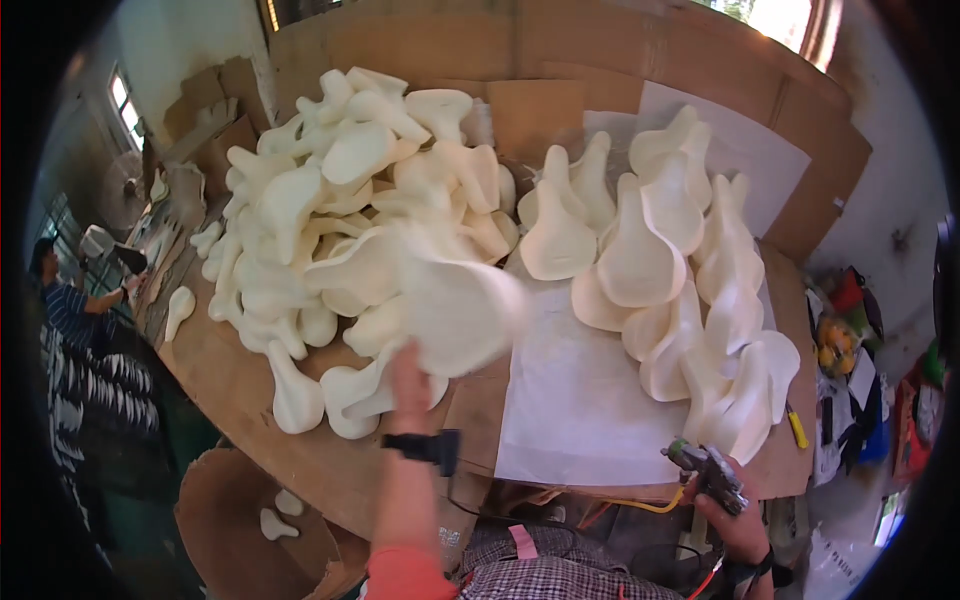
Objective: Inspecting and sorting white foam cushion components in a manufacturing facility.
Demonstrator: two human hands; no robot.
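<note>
My left hand (408, 378) grips the lower edge of a cream foam bicycle saddle pad (460, 315), raised in front of the pile and smeared by motion. In my right hand (738, 525) is a metal spray gun (708, 474), held at the table's near edge with its nozzle end toward the left. A yellow hose (655, 506) runs near the gun. Left of centre, many similar saddle pads (290, 205) lie heaped at all angles. More pads (640, 255) rest in overlapping rows on the white sheet (560, 410) to the right.
Cardboard (400, 50) walls the table's back. A yellow-handled tool (797, 428) lies by the right edge. Below the near left edge stands a cardboard box (215, 510) with small pads inside. Bags (850, 370) hang at right. Another person (75, 300) works far left.
</note>
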